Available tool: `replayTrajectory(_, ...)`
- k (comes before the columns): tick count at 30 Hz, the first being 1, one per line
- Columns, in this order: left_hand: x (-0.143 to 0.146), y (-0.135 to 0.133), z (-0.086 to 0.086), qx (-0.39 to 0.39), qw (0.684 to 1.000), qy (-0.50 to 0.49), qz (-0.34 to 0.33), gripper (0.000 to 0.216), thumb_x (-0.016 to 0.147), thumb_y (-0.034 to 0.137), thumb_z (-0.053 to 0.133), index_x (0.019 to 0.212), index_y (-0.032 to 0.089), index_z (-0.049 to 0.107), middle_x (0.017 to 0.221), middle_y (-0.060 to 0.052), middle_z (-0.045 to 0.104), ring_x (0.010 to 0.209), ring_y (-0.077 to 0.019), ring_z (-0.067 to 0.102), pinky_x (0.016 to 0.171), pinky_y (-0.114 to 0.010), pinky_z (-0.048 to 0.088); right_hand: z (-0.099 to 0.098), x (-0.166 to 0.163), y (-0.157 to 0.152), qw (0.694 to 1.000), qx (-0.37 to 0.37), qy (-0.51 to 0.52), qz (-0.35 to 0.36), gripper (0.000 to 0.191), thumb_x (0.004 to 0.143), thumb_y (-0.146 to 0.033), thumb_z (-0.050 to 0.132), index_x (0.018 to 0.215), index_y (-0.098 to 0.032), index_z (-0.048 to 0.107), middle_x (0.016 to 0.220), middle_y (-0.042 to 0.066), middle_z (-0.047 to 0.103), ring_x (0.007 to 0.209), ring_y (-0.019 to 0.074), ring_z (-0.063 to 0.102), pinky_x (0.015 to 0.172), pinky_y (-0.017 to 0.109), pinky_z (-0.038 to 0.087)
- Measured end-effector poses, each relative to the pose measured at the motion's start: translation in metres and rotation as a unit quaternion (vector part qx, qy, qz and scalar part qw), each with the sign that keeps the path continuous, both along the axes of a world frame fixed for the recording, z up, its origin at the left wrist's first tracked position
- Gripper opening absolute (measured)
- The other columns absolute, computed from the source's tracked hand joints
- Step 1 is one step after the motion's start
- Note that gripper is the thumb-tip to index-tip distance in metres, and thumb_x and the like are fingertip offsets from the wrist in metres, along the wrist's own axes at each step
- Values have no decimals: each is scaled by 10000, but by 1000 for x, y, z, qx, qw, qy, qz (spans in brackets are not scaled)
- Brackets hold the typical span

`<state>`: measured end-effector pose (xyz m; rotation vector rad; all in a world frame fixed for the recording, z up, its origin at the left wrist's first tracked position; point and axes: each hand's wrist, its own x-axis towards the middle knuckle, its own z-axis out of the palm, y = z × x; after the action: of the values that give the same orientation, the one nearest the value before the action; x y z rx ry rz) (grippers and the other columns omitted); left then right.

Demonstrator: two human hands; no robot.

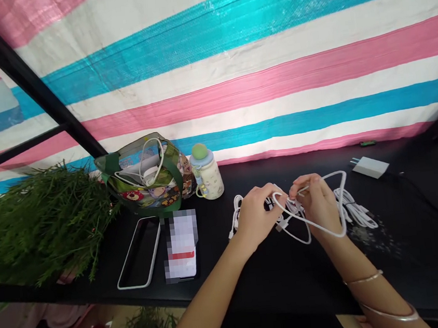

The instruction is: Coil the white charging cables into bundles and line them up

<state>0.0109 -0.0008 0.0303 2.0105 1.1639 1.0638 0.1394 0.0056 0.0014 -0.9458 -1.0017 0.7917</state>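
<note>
A white charging cable hangs in loose loops between my two hands, above the black shelf. My left hand pinches part of it between thumb and forefinger. Close beside it, my right hand has its fingers closed on the same cable, and one loop falls over the back of that hand. Behind and below the hands lie other white cables in bundles: one bundle just left of my left hand, another bundle right of my right hand. Some bundles are partly hidden by my hands.
A white charger plug lies at the back right. Leftward stand a cream bottle and a patterned bag with a white cable inside. Nearer are a phone and a white-rimmed phone case. Green foliage covers the far left.
</note>
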Motion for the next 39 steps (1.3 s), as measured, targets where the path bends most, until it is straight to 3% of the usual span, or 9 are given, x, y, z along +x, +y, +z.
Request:
replayTrajectory(4,-5,-5,7,-56,986,-133,-86,215,875,341,481,734,201,562,715,-6,642,681,-152,569,674,-263,425,3,1,-1,999,-2,-46,-12,507,767,-720,482,682,-222,525,471,-36,507,403,107,457,395,233,355)
replayTrajectory(10,-16,-6,27,-217,909,-316,-165,383,776,557,567,695,188,505,633,-1,579,617,-130,562,611,-246,428,8,-2,-3,995,-11,-94,-26,560,713,-771,491,655,-215,521,397,-46,466,329,89,319,335,244,224)
replayTrajectory(15,-27,-1,36,-234,885,-380,-136,369,732,499,623,637,184,455,537,56,474,456,-51,397,460,-173,315,2,3,-1,988,-29,-142,-54,596,742,-778,426,653,-203,557,395,-41,468,335,92,346,352,240,249)
replayTrajectory(20,-37,3,40,-264,858,-422,-124,325,724,407,642,635,193,414,444,101,325,386,-38,257,385,-145,213,-2,13,0,970,-32,-222,-98,546,842,-670,383,720,-188,609,398,-41,489,344,98,394,393,235,319)
replayTrajectory(25,-42,5,49,-287,830,-471,-85,250,785,296,609,656,188,424,443,107,266,373,-40,205,364,-129,182,-1,21,2,965,-34,-224,-132,497,856,-619,395,731,-188,608,404,-39,493,354,105,415,397,235,327)
replayTrajectory(31,-26,9,39,-345,796,-497,-24,232,829,355,601,734,195,462,486,104,274,382,-45,253,357,-140,208,0,14,1,966,-49,-254,-7,405,829,-580,461,820,-199,598,435,-45,538,332,99,374,373,236,302)
replayTrajectory(35,-16,16,20,-335,809,-482,-21,283,752,402,677,766,193,487,521,95,373,413,-44,361,378,-147,275,0,6,0,960,-68,-261,74,295,803,-499,536,827,-210,590,495,-28,607,369,114,466,407,244,363)
replayTrajectory(39,-15,21,9,-331,829,-449,-43,326,690,426,719,777,182,521,545,83,428,458,-49,444,411,-143,327,-2,7,1,950,-80,-265,145,225,766,-428,608,825,-210,602,596,3,667,544,165,615,529,282,474)
